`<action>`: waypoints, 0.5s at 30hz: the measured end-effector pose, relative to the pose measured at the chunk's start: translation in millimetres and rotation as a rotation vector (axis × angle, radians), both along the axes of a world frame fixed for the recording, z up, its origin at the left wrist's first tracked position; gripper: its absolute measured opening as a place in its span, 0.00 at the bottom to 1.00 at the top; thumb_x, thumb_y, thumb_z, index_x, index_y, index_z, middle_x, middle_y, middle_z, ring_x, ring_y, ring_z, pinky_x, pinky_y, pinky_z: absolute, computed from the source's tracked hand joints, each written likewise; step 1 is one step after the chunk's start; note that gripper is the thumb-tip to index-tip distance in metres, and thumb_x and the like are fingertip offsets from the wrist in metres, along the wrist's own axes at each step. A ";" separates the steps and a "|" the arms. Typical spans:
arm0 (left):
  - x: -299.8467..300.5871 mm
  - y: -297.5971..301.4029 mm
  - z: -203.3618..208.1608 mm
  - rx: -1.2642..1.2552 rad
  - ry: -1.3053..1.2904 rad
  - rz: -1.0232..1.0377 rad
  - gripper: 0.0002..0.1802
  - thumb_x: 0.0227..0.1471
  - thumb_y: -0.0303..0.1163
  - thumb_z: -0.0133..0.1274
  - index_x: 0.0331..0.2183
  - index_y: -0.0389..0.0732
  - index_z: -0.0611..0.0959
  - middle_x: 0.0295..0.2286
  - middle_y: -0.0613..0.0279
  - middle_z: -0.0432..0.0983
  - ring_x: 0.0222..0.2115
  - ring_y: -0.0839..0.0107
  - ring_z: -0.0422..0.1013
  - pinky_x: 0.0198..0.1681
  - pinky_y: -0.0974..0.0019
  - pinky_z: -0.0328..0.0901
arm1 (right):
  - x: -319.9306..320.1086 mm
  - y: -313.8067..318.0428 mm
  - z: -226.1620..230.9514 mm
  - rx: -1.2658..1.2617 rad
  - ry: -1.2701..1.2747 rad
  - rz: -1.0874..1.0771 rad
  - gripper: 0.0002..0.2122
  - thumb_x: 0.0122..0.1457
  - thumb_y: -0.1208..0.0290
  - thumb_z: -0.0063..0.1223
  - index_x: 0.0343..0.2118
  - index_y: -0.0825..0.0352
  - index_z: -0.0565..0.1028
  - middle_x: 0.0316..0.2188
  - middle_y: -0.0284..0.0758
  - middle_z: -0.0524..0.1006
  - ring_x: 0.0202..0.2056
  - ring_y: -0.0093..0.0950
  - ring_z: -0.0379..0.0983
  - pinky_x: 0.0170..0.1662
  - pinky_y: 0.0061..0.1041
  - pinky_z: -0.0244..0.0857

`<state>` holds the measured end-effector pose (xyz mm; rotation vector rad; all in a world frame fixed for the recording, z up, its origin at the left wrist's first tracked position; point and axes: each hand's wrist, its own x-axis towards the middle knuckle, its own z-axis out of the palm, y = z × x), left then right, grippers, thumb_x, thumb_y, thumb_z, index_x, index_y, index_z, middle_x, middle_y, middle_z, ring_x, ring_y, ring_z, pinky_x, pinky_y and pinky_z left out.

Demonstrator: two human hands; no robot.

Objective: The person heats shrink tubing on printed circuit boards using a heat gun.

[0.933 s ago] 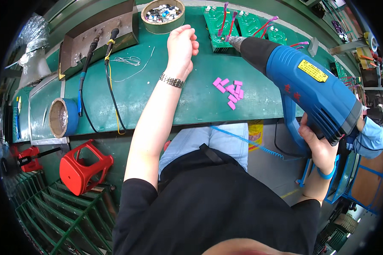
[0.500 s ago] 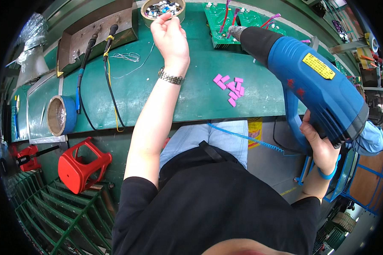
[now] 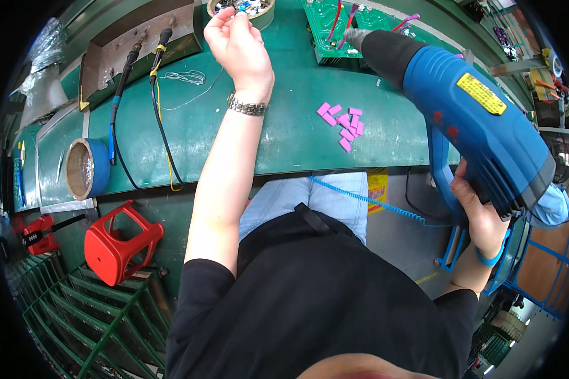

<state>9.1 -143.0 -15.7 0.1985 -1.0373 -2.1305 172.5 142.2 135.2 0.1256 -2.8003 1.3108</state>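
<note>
My right hand (image 3: pixel 483 221) grips the handle of a blue and black heat gun (image 3: pixel 480 120) at the right. Its nozzle points left, close to green circuit boards (image 3: pixel 327 52) with red wires and purple sleeves standing up from them. At the far middle, my left hand (image 3: pixel 243 57) is raised beside a round bowl (image 3: pixel 267 21) of small mixed parts. Its fingers are curled in and pinched; a tiny pale thing may sit at the tips, too small to name. Short pink-purple pieces of tubing (image 3: pixel 346 129) lie in a loose pile on the green bench (image 3: pixel 284 148).
Two soldering irons (image 3: pixel 161 47) lean on a metal tray (image 3: pixel 142 31) at the far left, cables trailing over the bench edge. A blue tape roll (image 3: pixel 99 167) sits near that edge. A red stool (image 3: pixel 114 249) and green rack (image 3: pixel 101 322) stand below. A blue coiled cord (image 3: pixel 373 203) hangs in front.
My left hand has shifted slightly left and toward the far side. The heat gun's nozzle has moved slightly right, and my right hand keeps its grip. The whole view has tilted a little.
</note>
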 end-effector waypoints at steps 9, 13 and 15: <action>-3.7 -2.4 -4.7 0.007 -0.031 -0.006 0.11 0.52 0.26 0.46 0.38 0.36 0.67 0.21 0.65 0.65 0.15 0.82 0.59 0.13 0.79 0.51 | 6.0 4.8 -0.7 0.020 -0.039 0.024 0.11 0.49 0.79 0.58 0.37 0.70 0.73 0.31 0.31 0.74 0.34 0.22 0.70 0.40 0.23 0.64; -3.2 -4.5 -7.1 0.020 -0.023 -0.004 0.11 0.52 0.26 0.46 0.38 0.35 0.67 0.21 0.64 0.65 0.15 0.81 0.59 0.13 0.79 0.51 | 7.5 -1.2 -0.8 0.083 -0.039 0.061 0.10 0.49 0.79 0.57 0.36 0.71 0.73 0.31 0.31 0.74 0.33 0.22 0.70 0.40 0.23 0.64; -3.4 -2.6 -6.5 0.021 -0.027 -0.012 0.11 0.52 0.25 0.46 0.38 0.35 0.67 0.20 0.64 0.65 0.14 0.81 0.59 0.13 0.79 0.51 | 8.2 -0.7 -1.0 0.057 -0.053 0.057 0.11 0.49 0.80 0.57 0.36 0.71 0.74 0.31 0.31 0.74 0.34 0.22 0.70 0.40 0.23 0.65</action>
